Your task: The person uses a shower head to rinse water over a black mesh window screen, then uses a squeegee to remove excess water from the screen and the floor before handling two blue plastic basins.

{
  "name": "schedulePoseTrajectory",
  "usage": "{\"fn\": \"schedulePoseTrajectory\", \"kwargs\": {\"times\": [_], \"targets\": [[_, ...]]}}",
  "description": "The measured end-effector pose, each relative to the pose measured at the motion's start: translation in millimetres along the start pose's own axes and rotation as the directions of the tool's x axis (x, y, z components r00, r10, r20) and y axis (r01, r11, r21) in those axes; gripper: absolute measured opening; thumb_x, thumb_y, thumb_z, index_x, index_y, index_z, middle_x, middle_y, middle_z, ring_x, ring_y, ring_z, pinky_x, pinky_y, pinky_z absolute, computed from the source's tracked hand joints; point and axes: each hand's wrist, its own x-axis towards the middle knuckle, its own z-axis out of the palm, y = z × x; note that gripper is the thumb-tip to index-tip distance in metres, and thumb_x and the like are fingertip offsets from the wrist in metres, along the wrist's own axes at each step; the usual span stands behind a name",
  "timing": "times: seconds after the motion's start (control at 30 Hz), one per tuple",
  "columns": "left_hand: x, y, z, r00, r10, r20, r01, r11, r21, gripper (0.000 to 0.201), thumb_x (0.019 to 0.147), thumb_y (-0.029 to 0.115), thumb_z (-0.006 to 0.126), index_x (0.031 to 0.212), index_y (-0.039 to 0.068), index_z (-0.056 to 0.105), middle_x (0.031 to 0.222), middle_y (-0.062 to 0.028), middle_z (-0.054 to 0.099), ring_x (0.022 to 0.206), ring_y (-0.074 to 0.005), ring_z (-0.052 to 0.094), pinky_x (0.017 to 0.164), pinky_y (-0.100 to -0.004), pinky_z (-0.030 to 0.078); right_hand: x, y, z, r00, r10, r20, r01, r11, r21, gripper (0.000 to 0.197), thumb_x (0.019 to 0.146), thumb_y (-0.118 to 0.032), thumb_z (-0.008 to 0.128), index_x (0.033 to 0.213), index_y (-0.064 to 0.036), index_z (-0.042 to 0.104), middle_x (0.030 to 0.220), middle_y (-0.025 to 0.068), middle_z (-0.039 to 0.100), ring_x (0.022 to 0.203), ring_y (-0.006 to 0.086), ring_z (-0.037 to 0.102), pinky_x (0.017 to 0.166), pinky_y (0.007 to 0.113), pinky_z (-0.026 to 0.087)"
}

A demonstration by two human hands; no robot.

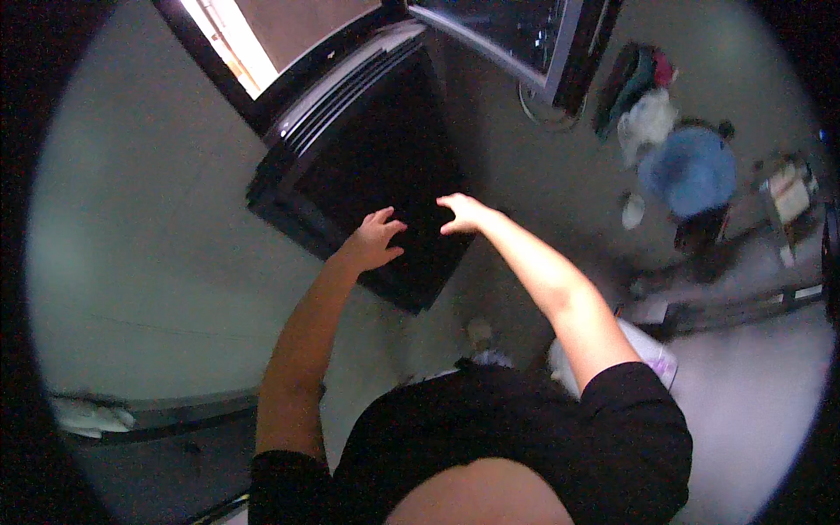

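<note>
My left hand (379, 241) is about half spread, fingers slightly bent and apart, with nothing visible in its grasp; my right hand (462, 214) has its fingers curled forward and a gap before the thumb, and it too shows no hold; both are over the nearer part of the black block (376, 149), the left hand toward its lower-left edge, the right beside its right edge (from this far off, in such gloom, I cannot tell whether either touches it).

Around the block I see a dim grey floor (547, 166); the window frame (308, 77) runs close along the block's upper-left edge, and a glazed pane (494, 24) stands angled out past its top corner; well apart on the right, a blue round-topped object (687, 171) is next to a white bundle (647, 122); a white bag (649, 354) shows beside my right elbow.

The block's side with thin pale ridges faces the window frame, and one corner points down toward my body; the fisheye bends its edges, so I cannot tell its long axis for certain.
</note>
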Motion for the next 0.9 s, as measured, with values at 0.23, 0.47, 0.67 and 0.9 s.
{"fn": "schedulePoseTrajectory", "kwargs": {"times": [0.23, 0.47, 0.67, 0.9], "targets": [[-105, -11, 31, 0.998, 0.029, 0.048, -0.026, 0.997, -0.070, 0.055, 0.076, 0.025, 0.068, 0.126, 0.015, 0.047, 0.139, -0.0205, 0.029, 0.125, -0.0398, 0.032, 0.101, -0.0449, 0.032, -87, -136, 36, 0.978, 0.145, -0.152, -0.118, 0.978, 0.169, 0.067, 0.067, -0.026, 0.075, 0.124, -0.0099, 0.046, 0.126, 0.0175, 0.042, 0.116, 0.0327, 0.043, 0.096, 0.037, 0.038], [-127, 51, 60, 0.963, 0.222, 0.150, -0.200, 0.969, -0.148, 0.056, 0.076, 0.025, 0.069, 0.127, 0.018, 0.047, 0.141, -0.0161, 0.029, 0.128, -0.0354, 0.030, 0.102, -0.0444, 0.032, -209, -199, 58, 0.880, 0.410, -0.242, -0.376, 0.910, 0.175, 0.035, 0.069, -0.015, 0.073, 0.095, -0.0077, 0.051, 0.107, 0.0136, 0.048, 0.093, 0.0320, 0.053, 0.075, 0.038, 0.045], [-181, 116, 93, 0.916, 0.339, 0.215, -0.308, 0.937, -0.162, 0.058, 0.075, 0.022, 0.069, 0.128, 0.019, 0.046, 0.142, -0.0169, 0.026, 0.128, -0.0367, 0.029, 0.102, -0.0448, 0.031, -313, -220, 107, 0.792, 0.610, 0.005, -0.610, 0.792, 0.015, 0.053, 0.070, -0.016, 0.071, 0.117, -0.0134, 0.049, 0.125, 0.0166, 0.046, 0.110, 0.0368, 0.047, 0.088, 0.041, 0.042], [-230, 189, 158, 0.919, 0.373, 0.127, -0.330, 0.905, -0.270, 0.063, 0.073, 0.018, 0.071, 0.129, 0.020, 0.044, 0.143, -0.0185, 0.023, 0.129, -0.0399, 0.024, 0.104, -0.0455, 0.027, -555, -179, 161, 0.723, 0.688, -0.058, -0.684, 0.725, 0.080, 0.068, 0.072, -0.031, 0.068, 0.133, -0.0189, 0.039, 0.129, 0.0140, 0.047, 0.120, 0.0378, 0.040, 0.098, 0.053, 0.033]]}}
